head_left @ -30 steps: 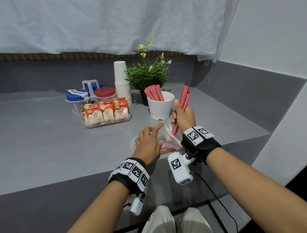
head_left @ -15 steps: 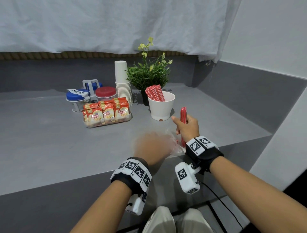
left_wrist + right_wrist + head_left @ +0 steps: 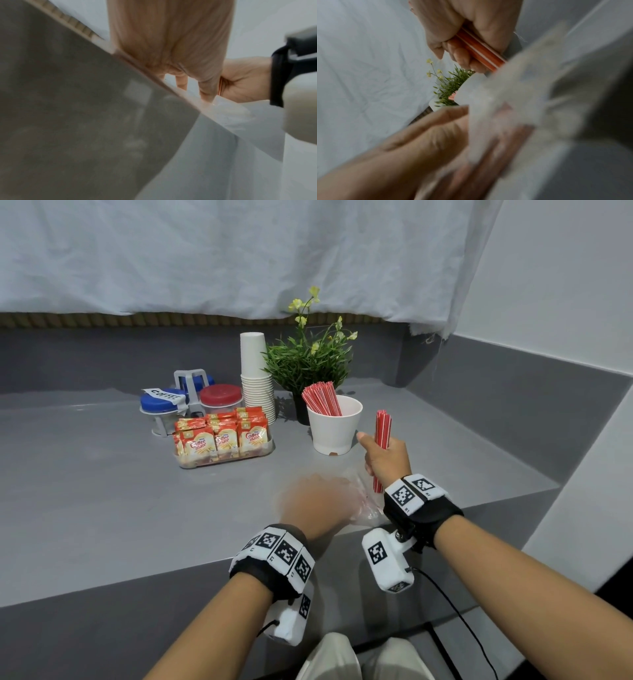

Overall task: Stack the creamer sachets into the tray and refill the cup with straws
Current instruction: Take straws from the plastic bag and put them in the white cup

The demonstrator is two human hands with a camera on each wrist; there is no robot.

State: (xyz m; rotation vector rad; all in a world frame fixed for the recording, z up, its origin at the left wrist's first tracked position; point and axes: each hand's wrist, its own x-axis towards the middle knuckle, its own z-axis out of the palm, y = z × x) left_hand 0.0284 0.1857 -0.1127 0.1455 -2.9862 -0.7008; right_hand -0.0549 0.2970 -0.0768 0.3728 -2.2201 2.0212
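Far left on the grey counter stand the lidded jars: one with a blue lid carrying a strip that reads COFFEE, and one with a red lid, both in a grey carrier. Just in front of them sits the clear tray, packed with upright red and orange creamer sachets in rows. Behind the tray to its right rises a stack of white paper cups, and next to that a green potted plant with small yellow flowers.

Right of the tray is the white cup, with a bunch of red straws leaning to its left side.

Nearer, by the counter's front edge, the left hand is a blur over a crumpled clear plastic bag. In the right wrist view its fingers look spread against the bag, but I cannot tell whether they grip it or only press on it.

Just to the right, the right hand is closed in a fist around a bundle of red straws, held upright just beside the cup, the thumb pointing toward the cup. The bundle's lower end pokes out below the fist, above the bag.
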